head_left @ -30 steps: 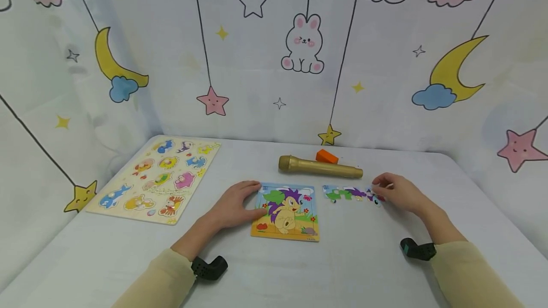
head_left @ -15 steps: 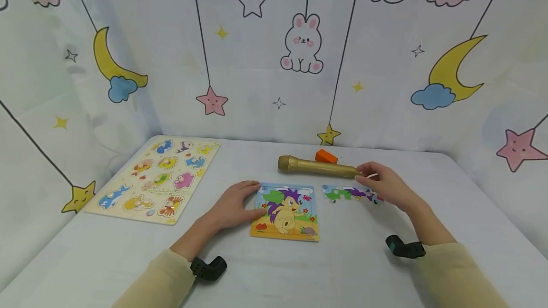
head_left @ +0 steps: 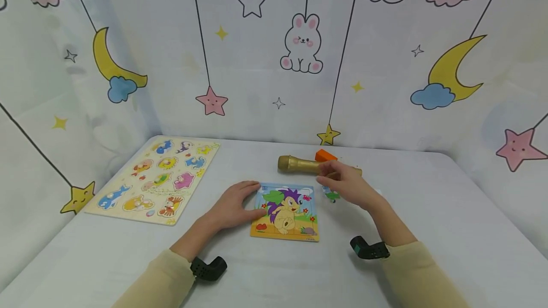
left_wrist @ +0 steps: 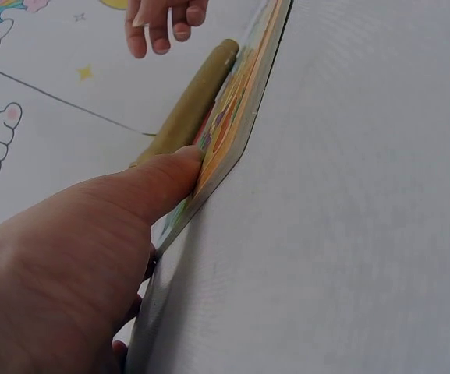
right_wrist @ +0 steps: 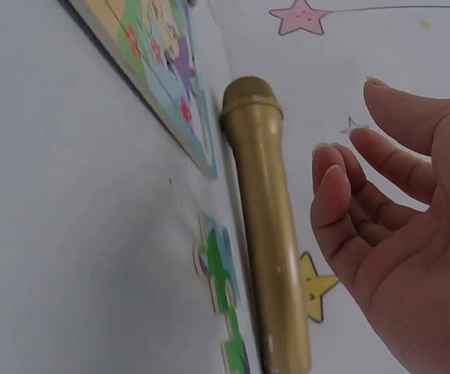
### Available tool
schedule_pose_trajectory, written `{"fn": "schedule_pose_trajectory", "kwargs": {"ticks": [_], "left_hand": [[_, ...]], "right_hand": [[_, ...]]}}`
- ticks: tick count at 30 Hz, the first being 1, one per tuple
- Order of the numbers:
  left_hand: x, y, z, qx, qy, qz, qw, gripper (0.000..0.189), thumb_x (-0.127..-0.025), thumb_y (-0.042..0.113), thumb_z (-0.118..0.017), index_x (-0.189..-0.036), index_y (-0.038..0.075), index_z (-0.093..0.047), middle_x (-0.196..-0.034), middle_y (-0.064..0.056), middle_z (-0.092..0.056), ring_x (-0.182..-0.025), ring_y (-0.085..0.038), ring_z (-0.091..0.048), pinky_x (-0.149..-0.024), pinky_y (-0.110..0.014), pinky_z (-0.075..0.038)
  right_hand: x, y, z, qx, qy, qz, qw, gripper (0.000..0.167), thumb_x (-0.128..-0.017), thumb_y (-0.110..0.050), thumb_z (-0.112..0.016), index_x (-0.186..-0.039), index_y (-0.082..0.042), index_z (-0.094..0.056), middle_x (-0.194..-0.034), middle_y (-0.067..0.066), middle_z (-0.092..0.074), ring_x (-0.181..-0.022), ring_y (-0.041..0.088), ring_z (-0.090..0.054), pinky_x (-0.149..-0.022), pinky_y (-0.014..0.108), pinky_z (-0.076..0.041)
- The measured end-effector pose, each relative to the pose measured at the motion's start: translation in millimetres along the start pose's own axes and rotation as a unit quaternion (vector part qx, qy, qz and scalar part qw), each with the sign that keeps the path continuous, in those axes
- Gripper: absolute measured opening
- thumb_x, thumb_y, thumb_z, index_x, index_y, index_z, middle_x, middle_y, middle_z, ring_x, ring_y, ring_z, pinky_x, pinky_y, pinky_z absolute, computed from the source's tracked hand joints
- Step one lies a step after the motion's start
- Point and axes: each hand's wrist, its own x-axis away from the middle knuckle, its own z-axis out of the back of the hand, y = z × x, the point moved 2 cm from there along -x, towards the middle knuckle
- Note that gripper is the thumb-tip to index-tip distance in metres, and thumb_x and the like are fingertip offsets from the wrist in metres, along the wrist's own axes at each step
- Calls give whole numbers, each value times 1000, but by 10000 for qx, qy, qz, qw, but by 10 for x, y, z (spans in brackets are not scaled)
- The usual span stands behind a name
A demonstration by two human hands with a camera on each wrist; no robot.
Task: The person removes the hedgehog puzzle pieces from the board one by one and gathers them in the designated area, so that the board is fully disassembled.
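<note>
A square hedgehog jigsaw puzzle (head_left: 284,213) lies flat on the table in front of me. My left hand (head_left: 233,204) rests at its left side. The thumb (left_wrist: 174,175) lies straight on the picture, and the fingertips reach the upper left corner. My right hand (head_left: 344,184) hovers with loosely bent fingers and nothing between them. In the head view it partly covers a gold toy microphone (head_left: 295,164) and a short row of joined jigsaw pieces (head_left: 331,194). The right wrist view shows the jigsaw pieces (right_wrist: 217,261) beside the gold microphone (right_wrist: 267,226), below the hand.
An orange block (head_left: 325,155) sits just behind the microphone. A large cream board with sea animal shapes (head_left: 164,179) lies at the left of the white table (head_left: 299,274). A cartoon-printed curtain (head_left: 257,70) hangs along the back.
My right hand has moved left from the right end of the joined pieces, passing over the microphone's end, and now hangs over their left part. The left hand stays on the puzzle.
</note>
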Motion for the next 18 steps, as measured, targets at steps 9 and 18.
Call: {"fn": "schedule_pose_trajectory", "kwargs": {"ticks": [9,18], "left_hand": [[13,-10,3,-7,-1,-168,9999,74,-91,48,-70,-150,8,-49,-154,-9,-45,-145,-32,-34,-118,-52,-27],[4,-36,11,-98,-147,-433,9989,82,-86,53,-73,-150,8,-49,-155,-10,-43,-145,-35,-32,-117,-56,-26]], "right_hand": [[-159,-206,-425,-340,-524,293,9976,35,-100,-20,-66,-128,0,-60,-108,8,-63,-96,27,-65,-86,38,-57],[-257,-260,-657,-128,-885,399,9952,37,-99,-21,-66,-130,-1,-60,-108,4,-63,-97,21,-65,-84,34,-57]]}}
